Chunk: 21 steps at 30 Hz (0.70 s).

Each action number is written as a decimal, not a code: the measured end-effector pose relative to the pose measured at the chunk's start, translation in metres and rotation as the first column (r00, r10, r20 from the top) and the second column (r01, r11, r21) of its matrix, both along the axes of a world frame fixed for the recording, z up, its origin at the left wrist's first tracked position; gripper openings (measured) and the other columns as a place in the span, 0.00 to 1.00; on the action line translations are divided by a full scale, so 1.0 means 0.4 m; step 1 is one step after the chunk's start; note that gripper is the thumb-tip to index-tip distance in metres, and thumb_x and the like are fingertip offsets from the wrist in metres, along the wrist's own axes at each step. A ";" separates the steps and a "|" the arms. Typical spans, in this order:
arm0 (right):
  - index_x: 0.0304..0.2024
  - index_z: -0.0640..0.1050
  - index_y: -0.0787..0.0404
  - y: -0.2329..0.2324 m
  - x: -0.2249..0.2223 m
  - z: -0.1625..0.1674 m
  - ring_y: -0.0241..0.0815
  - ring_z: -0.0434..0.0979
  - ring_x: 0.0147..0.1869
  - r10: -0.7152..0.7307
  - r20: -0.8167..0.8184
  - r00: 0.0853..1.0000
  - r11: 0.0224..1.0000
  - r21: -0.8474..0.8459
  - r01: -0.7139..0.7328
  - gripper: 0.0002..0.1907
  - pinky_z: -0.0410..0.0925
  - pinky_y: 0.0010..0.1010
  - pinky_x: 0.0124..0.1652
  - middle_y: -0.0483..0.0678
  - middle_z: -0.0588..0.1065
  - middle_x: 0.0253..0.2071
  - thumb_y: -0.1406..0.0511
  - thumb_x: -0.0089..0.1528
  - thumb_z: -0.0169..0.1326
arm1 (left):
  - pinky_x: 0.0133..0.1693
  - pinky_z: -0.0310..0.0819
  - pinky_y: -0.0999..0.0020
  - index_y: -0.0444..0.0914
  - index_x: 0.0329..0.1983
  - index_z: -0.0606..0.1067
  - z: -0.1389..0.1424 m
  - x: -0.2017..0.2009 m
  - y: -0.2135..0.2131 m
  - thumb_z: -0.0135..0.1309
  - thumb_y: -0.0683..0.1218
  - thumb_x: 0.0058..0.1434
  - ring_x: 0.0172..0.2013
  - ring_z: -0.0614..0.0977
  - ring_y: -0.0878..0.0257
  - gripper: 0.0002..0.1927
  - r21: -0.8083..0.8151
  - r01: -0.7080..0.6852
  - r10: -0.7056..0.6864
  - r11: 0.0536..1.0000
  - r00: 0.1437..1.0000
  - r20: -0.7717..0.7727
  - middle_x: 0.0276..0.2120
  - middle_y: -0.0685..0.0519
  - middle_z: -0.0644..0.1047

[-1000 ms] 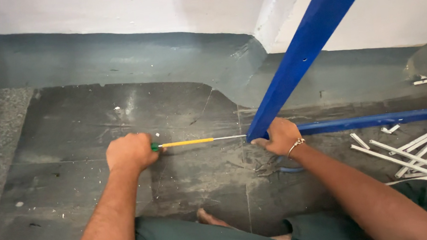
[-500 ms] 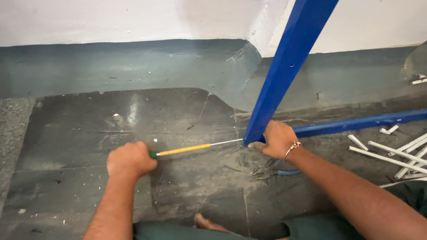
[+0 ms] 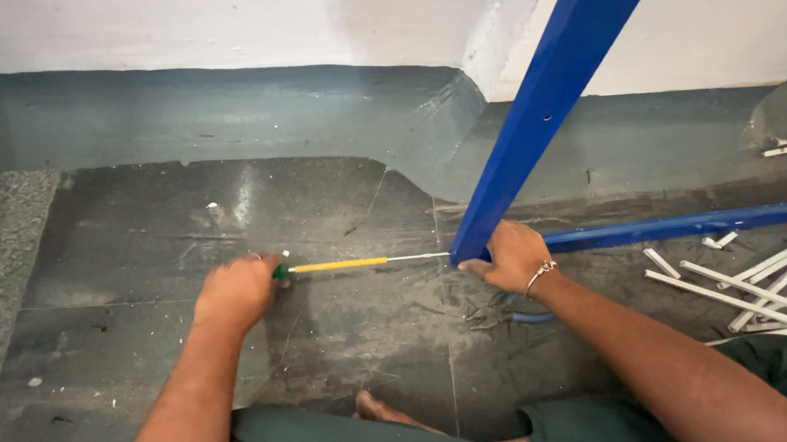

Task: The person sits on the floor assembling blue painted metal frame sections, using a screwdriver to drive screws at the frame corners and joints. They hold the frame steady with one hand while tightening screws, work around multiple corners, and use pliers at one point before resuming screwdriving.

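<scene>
Head view: dark stone floor (image 3: 141,255), white wall (image 3: 218,27); left hand (image 3: 237,292) grips screwdriver (image 3: 342,265), right hand (image 3: 512,256) steadies blue bar (image 3: 542,112).

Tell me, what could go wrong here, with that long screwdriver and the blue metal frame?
1. The slim yellow-shafted screwdriver is driven sideways by the left hand, its tip right beside the right hand; a slip could jab those fingers.
2. The leaning blue metal post is steadied only by that hand; it might shift or tip.
3. The loose white plastic strips lie on the dark stone floor close by, easy to slip on.
</scene>
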State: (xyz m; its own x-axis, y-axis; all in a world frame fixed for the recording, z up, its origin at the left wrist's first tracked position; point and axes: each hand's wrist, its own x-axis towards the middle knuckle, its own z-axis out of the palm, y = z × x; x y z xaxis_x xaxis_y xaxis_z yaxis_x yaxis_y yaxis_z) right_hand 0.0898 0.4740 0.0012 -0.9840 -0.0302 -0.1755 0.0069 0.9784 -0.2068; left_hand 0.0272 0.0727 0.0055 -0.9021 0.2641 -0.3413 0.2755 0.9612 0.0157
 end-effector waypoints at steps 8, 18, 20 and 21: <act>0.39 0.83 0.56 0.005 0.003 0.007 0.59 0.78 0.41 0.010 -0.039 0.999 1.000 -0.021 -0.010 0.27 0.71 0.49 0.42 0.56 0.76 0.34 0.44 0.50 0.66 | 0.58 0.66 0.45 0.50 0.57 0.75 0.051 -0.004 0.036 0.59 0.59 0.62 0.58 0.76 0.51 0.22 -0.016 -0.094 0.095 0.995 0.975 0.200 0.54 0.51 0.78; 0.37 0.84 0.52 0.009 -0.003 0.000 0.57 0.78 0.42 0.004 -0.003 1.000 1.000 -0.019 -0.004 0.24 0.71 0.48 0.43 0.54 0.77 0.34 0.44 0.50 0.65 | 0.51 0.77 0.54 0.46 0.49 0.79 0.023 -0.018 0.035 0.57 0.55 0.64 0.49 0.83 0.49 0.14 -0.022 -0.007 0.010 1.000 0.988 0.156 0.44 0.47 0.83; 0.37 0.84 0.54 0.005 -0.003 0.006 0.57 0.78 0.41 0.015 -0.033 0.999 1.000 -0.012 -0.016 0.25 0.71 0.48 0.43 0.54 0.76 0.34 0.44 0.50 0.66 | 0.49 0.78 0.55 0.44 0.49 0.78 0.010 -0.009 0.031 0.55 0.51 0.65 0.48 0.84 0.50 0.12 -0.046 0.049 -0.047 0.998 0.998 0.052 0.44 0.47 0.83; 0.38 0.84 0.53 0.004 -0.003 0.010 0.57 0.78 0.41 0.010 -0.009 1.000 1.000 -0.010 -0.010 0.25 0.71 0.48 0.43 0.54 0.76 0.34 0.44 0.50 0.65 | 0.47 0.79 0.55 0.43 0.48 0.78 0.004 -0.001 0.029 0.54 0.47 0.65 0.47 0.84 0.50 0.10 -0.040 0.090 -0.091 0.995 0.995 -0.033 0.44 0.47 0.83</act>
